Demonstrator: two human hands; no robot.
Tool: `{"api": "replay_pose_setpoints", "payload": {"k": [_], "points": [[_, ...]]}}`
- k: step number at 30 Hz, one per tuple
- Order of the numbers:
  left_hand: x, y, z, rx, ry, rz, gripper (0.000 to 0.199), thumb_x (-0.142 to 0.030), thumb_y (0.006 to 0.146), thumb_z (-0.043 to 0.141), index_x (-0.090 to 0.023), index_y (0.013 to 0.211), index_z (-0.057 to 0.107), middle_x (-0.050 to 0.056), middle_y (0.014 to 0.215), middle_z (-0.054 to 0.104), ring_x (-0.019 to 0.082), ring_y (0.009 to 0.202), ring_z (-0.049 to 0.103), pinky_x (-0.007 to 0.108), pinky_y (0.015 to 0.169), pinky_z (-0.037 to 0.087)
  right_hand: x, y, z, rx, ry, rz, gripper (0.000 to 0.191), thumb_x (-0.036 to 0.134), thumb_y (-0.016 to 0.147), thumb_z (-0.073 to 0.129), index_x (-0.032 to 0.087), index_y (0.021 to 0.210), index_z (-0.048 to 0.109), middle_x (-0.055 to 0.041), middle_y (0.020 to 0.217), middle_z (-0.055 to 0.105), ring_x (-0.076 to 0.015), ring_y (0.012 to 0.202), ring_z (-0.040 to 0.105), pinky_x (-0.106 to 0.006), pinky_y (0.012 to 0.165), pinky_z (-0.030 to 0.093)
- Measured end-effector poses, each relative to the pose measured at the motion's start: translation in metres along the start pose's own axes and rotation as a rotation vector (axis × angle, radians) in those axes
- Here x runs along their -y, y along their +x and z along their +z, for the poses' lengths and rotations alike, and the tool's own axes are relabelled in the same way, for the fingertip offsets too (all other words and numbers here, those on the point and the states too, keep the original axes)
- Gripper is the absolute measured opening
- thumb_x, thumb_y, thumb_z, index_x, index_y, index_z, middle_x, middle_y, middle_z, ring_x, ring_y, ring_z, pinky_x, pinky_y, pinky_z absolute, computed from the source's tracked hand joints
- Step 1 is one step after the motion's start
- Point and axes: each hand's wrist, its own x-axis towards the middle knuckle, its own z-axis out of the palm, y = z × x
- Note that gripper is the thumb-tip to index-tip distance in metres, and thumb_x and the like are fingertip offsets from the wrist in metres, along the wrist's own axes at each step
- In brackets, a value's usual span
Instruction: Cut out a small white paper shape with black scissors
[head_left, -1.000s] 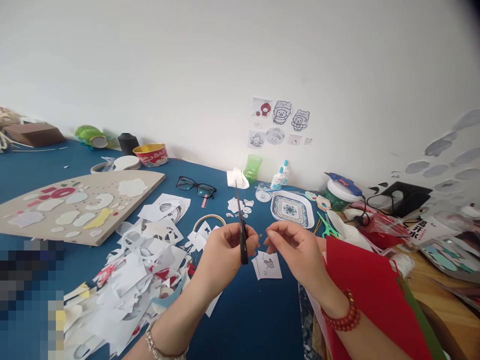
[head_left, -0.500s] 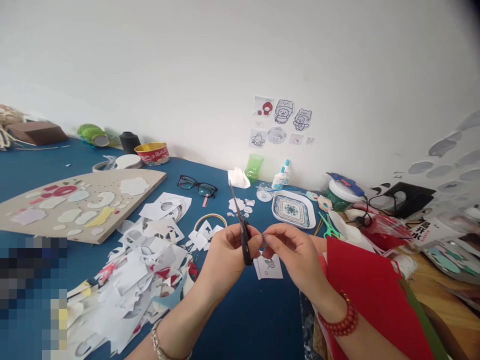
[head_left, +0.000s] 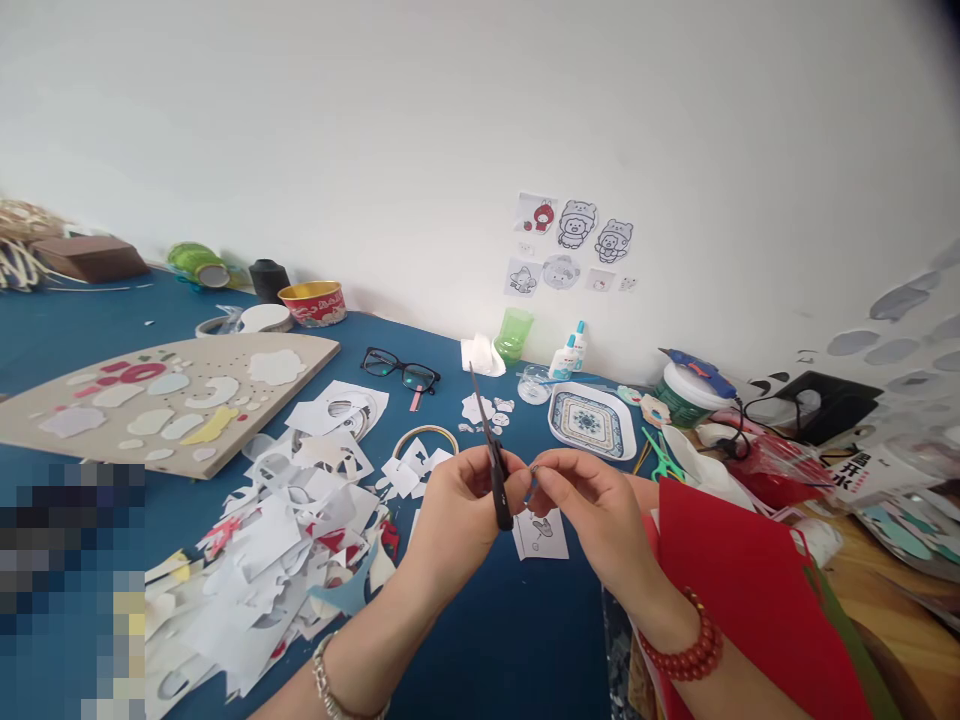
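Note:
Black-handled scissors (head_left: 501,475) are held in my left hand (head_left: 457,510), with the blades pointing up and away from me. Close beside it, my right hand (head_left: 589,505) is closed in a pinch. The thumbs and fingertips of both hands meet around a tiny piece too small to make out. Just below the fingers, a white paper with a printed drawing (head_left: 546,535) lies on the blue tabletop (head_left: 517,630). Small white paper cutouts (head_left: 491,410) lie beyond the scissor blades.
Paper scraps (head_left: 277,560) heap up at left, near a board with cut shapes (head_left: 240,350). Glasses (head_left: 401,370), a patterned tray (head_left: 592,420) and glue bottles (head_left: 566,350) stand farther back. At right are green scissors (head_left: 664,460), red sheets (head_left: 739,590) and a glue gun (head_left: 697,368).
The view has shifted slightly, so the surroundings appear a little farther right. Both hands keep nearly the same pose, and the scissors stay in my left hand.

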Motion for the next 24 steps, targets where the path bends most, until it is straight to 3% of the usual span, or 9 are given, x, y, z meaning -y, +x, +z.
{"api": "replay_pose_setpoints", "payload": {"k": [4, 8, 14, 24], "points": [[0.0, -0.001, -0.001, 0.024, 0.089, 0.017, 0.021, -0.037, 0.073, 0.063, -0.017, 0.077, 0.057, -0.002, 0.063, 0.057, 0.011, 0.061, 0.051, 0.021, 0.056, 0.041, 0.001, 0.0, 0.001, -0.005, -0.007, -0.027, 0.011, 0.032, 0.084, 0.063, 0.021, 0.082, 0.066, 0.0015, 0.066, 0.064, -0.0129, 0.06, 0.062, -0.022, 0.057, 0.052], [0.005, -0.004, -0.001, 0.028, 0.434, 0.072, 0.013, -0.03, 0.077, 0.053, -0.02, 0.084, 0.054, -0.001, 0.071, 0.056, 0.013, 0.065, 0.05, 0.023, 0.055, 0.039, 0.004, -0.001, 0.0, -0.116, -0.046, -0.095, 0.009, 0.029, 0.084, 0.062, 0.022, 0.083, 0.066, 0.0014, 0.068, 0.065, -0.0128, 0.063, 0.063, -0.021, 0.06, 0.054], [0.012, -0.01, 0.002, 0.032, 0.878, 0.113, 0.007, -0.022, 0.075, 0.044, -0.021, 0.069, 0.041, 0.0, 0.072, 0.053, 0.014, 0.06, 0.043, 0.025, 0.053, 0.03, 0.006, -0.002, -0.001, -0.171, -0.033, -0.169, 0.008, 0.025, 0.087, 0.059, 0.023, 0.086, 0.067, 0.0, 0.079, 0.07, -0.0132, 0.071, 0.067, -0.02, 0.066, 0.057], [0.01, -0.009, 0.0, -0.014, 0.977, 0.116, 0.009, -0.018, 0.072, 0.042, -0.022, 0.067, 0.037, 0.0, 0.069, 0.048, 0.016, 0.063, 0.047, 0.025, 0.053, 0.028, 0.005, -0.004, 0.001, -0.171, -0.081, -0.161, 0.011, 0.026, 0.089, 0.057, 0.022, 0.088, 0.067, -0.0027, 0.093, 0.072, -0.0155, 0.077, 0.069, -0.023, 0.07, 0.06]]}}
